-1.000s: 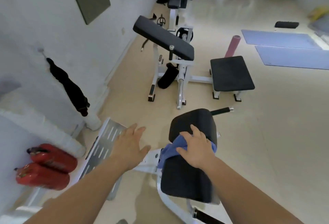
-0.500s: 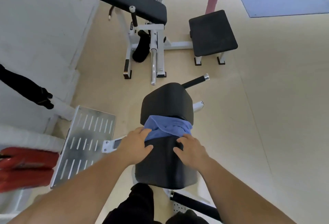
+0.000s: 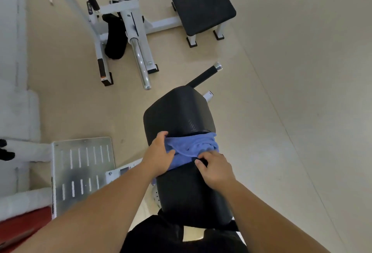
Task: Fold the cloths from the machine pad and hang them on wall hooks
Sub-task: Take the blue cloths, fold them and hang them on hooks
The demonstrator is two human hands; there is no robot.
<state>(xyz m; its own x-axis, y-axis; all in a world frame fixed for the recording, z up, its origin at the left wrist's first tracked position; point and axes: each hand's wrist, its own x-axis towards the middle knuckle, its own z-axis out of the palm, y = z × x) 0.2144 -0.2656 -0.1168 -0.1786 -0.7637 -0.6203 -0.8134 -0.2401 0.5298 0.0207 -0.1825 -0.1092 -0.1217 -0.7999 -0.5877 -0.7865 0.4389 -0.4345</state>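
A crumpled blue cloth [image 3: 191, 148] lies across the black machine pad [image 3: 179, 111], in the gap between its upper and lower cushions. My left hand [image 3: 159, 156] grips the cloth's left edge, thumb on top of the fabric. My right hand [image 3: 215, 168] pinches the cloth's near right edge against the lower cushion [image 3: 191, 194]. A dark cloth [image 3: 6, 152] hangs at the wall on the far left, only its end in view.
A perforated metal footplate [image 3: 80, 172] sits left of the pad. Ahead stand a white-framed bench machine [image 3: 128, 21] and a black padded stool [image 3: 201, 1]. Red cylinders [image 3: 22, 226] lie at the lower left by the wall. Beige floor spreads to the right.
The view has tilted down and closer. Both hands went from resting by the cloth to taking hold of its edges; the cloth is bunched more between them.
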